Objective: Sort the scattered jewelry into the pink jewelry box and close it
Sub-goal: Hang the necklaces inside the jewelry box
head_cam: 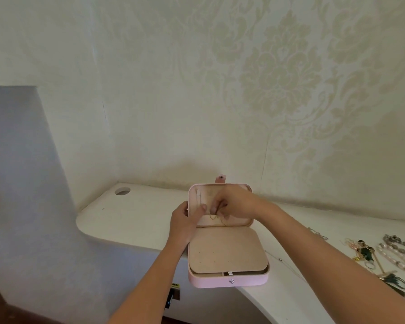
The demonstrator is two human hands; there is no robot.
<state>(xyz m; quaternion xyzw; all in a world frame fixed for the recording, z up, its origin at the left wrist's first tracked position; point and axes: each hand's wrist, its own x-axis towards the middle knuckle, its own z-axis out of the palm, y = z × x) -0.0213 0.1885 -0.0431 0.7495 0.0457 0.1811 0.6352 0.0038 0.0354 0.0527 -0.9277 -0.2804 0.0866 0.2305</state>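
Pinching a thin gold chain (214,217) between curled fingertips, the right hand (236,204) works at the inner face of the raised lid (211,191) of the pink jewelry box (211,282), which sits a little below the middle of the frame. The left hand (184,222) grips the lid's left edge, thumb laid across the inside and fingers curled round the outside, holding it upright. Under the lid, the beige insert (227,251) covers the base and looks bare. The other jewelry lies well apart at the lower right of the frame: beaded strands (398,251), a green charm piece (364,252) and a fine silver chain (318,235), all on the white desk (131,213). The step in hand seems to be fixing the gold chain into the lid; whether it is hooked anywhere is too small to tell. A chain this fine could kink or knot if it is pulled while slack, or slip from the pinch and drop into the gap beside the insert. A loop left hanging across the hinge line would be trapped at closing and keep the snap tab (221,178) from meeting its stud (231,281). The box front seems to sit right at the desk's edge, so a push on the lid could slide or tip it off.
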